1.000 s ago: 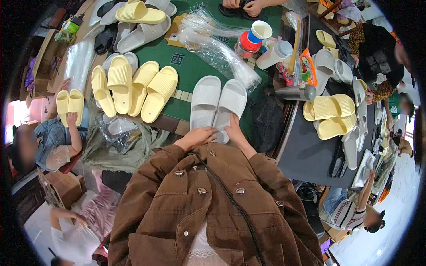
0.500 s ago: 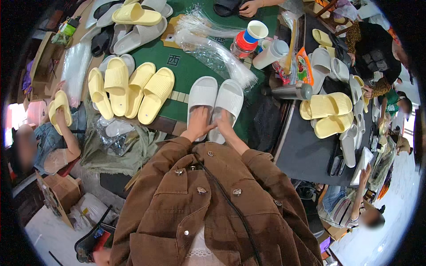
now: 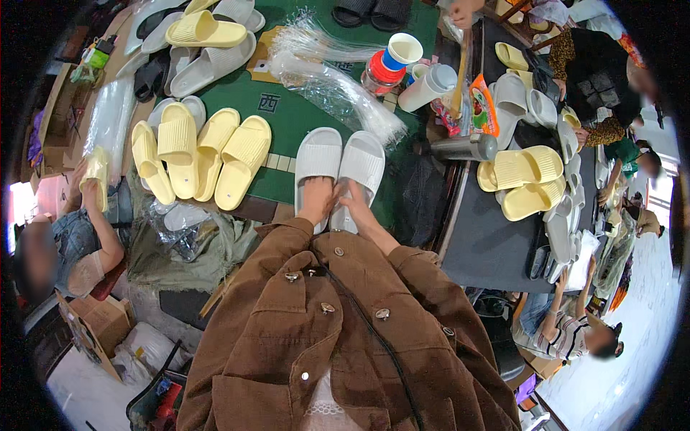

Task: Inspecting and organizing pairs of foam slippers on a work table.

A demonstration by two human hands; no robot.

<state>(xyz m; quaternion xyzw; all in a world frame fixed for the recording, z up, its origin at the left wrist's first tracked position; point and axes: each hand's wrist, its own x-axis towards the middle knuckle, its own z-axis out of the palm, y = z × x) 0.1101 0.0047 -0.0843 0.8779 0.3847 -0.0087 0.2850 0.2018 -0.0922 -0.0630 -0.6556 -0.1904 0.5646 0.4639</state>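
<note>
A pair of light grey slide slippers lies side by side, toes away from me, at the near edge of the green table. My left hand (image 3: 317, 200) is on the left grey slipper (image 3: 318, 154), its fingertips tucked under the strap. My right hand (image 3: 357, 207) grips the right grey slipper (image 3: 362, 161) at its inner edge behind the strap, fingertips partly hidden. The hands almost touch between the slippers. To their left lie several pale yellow slippers (image 3: 245, 159), partly over grey ones.
Clear plastic bags (image 3: 338, 86) lie beyond the slippers. A paper cup (image 3: 402, 50) on a red-lidded jar, a white bottle (image 3: 428, 87) and a steel flask (image 3: 466, 147) stand to the right. More slippers cover the dark side table (image 3: 474, 244). Co-workers sit at both sides.
My hands have drawn closer together on the grey slippers. At the far edge, a co-worker's hand has left the black slippers and moved right. The whole view has shifted slightly.
</note>
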